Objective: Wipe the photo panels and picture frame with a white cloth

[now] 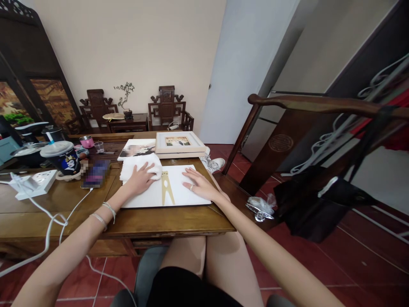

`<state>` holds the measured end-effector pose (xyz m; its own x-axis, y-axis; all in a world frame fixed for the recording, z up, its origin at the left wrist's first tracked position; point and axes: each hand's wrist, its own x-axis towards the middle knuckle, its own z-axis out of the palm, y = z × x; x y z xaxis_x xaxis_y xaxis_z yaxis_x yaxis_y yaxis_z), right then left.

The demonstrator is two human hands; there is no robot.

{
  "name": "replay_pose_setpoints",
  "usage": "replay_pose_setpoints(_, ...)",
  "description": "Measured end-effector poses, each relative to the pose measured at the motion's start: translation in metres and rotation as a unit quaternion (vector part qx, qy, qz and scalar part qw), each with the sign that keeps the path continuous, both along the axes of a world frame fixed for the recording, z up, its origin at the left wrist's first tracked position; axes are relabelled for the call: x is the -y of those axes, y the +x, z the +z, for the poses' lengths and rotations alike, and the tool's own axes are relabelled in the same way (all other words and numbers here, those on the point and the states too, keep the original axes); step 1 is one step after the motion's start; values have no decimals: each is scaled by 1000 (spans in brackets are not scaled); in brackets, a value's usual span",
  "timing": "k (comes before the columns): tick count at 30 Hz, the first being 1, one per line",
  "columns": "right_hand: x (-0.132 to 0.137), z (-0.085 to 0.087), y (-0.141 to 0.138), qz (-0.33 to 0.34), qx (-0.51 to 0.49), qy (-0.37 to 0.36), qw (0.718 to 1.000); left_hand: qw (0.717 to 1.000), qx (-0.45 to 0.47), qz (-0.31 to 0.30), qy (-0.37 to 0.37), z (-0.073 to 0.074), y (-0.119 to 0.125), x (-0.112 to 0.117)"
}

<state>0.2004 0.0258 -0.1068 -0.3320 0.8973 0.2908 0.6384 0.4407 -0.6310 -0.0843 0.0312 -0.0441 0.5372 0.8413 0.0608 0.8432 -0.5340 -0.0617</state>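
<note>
Beyond the wooden table (143, 221), a pale wall (134, 42) is standing behind two carved chairs. We are sitting with both hands over a white board (188, 198). Our left hand (140, 178) is lying palm down on a white cloth (137, 159) at the board's left, fingers spread, unclenched. Our right hand (198, 184) is resting flat on its right side, fingers relaxed and free. Between them, a gold forked piece (165, 190) is lying on the board; a framed picture (177, 141) is resting just beyond.
</note>
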Motion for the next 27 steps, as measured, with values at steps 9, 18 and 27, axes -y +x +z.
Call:
replay_pose_setpoints(9,-6,-6,0,-9,-40,24,999,999,-35,-8,-10,2,3,76)
replay_pose_setpoints(18,-4,-5,-2,-11,-41,25,999,998,-20,-42,-30,9,-8,130)
replay_pose_setpoints(27,-1,0,-2,-12,-30,20,999,999,48,-2,-8,1,0,25)
